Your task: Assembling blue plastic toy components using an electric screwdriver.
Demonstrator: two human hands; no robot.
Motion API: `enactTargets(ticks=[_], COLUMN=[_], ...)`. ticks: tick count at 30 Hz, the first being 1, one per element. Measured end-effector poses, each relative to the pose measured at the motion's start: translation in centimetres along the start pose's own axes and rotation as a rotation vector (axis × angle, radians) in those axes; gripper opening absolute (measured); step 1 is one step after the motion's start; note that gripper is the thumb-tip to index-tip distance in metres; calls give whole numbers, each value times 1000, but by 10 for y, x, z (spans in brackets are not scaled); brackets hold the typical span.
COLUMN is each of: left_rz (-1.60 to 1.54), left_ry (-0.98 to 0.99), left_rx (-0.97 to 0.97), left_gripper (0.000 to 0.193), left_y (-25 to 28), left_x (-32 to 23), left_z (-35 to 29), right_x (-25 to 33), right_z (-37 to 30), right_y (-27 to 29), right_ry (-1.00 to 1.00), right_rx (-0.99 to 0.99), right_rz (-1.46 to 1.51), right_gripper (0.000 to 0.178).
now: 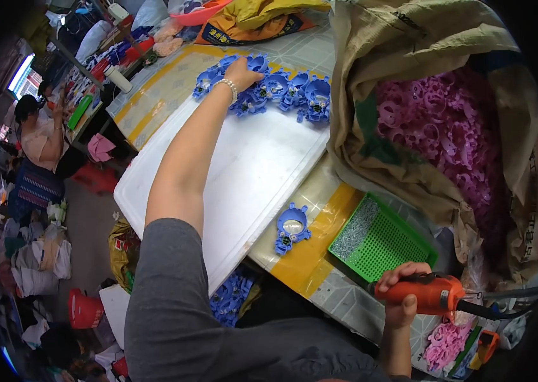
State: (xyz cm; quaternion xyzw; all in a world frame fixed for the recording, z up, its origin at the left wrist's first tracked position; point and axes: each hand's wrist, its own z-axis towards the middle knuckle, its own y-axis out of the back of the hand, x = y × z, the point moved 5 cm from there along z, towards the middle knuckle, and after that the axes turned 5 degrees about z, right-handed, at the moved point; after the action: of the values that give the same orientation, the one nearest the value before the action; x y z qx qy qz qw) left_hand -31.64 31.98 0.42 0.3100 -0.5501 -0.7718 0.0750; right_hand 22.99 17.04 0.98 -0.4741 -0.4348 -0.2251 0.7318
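Observation:
My left arm stretches across a white board (250, 153) to a cluster of blue plastic parts (275, 84) at its far edge. There my left hand (242, 74) is closed on one of these ring-shaped parts, its fingertips partly hidden. In my right hand (404, 294) is an orange power screwdriver (431, 294) with a black cable, held over the table's near right side. A single blue ring-shaped part (292, 228) lies apart on the yellow-taped table. Beside it sits a green perforated basket (396, 245) with small metal screws (359, 232) heaped along its left end.
A large woven sack (402, 38) of pink plastic parts (437, 134) stands open on the right. More pink parts (447, 344) lie at lower right. Blue parts (234, 296) show below the board. A person (43, 137) sits at another bench on the left, near a red bucket (85, 309).

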Motion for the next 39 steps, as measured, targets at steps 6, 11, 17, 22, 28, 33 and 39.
enactTargets(ticks=[6, 11, 17, 22, 28, 33, 39], left_rz=[-476, -776, -1077, -1280, -1434, -1476, -1656], left_ry=[55, 156, 83, -61, 15, 180, 475], left_rx=[63, 76, 291, 495, 689, 665, 817], left_gripper=[68, 51, 52, 52, 60, 80, 66], left_y=[-1, 14, 34, 50, 40, 22, -16], left_x=[9, 6, -23, -63, -86, -104, -142], left_z=[-9, -43, -122, -218, -312, -374, -443], right_x=[-3, -3, 1, 6, 8, 2, -1], right_z=[0, -5, -13, -7, -4, 5, 32], right_y=[1, 0, -1, -1, -1, 1, -6], right_ry=[4, -5, 0, 5, 48, 32, 123], right_rx=[13, 20, 29, 49, 110, 137, 99], right_rz=[-6, -21, -24, -50, -127, -55, -19], right_gripper=[55, 54, 56, 59, 50, 53, 42])
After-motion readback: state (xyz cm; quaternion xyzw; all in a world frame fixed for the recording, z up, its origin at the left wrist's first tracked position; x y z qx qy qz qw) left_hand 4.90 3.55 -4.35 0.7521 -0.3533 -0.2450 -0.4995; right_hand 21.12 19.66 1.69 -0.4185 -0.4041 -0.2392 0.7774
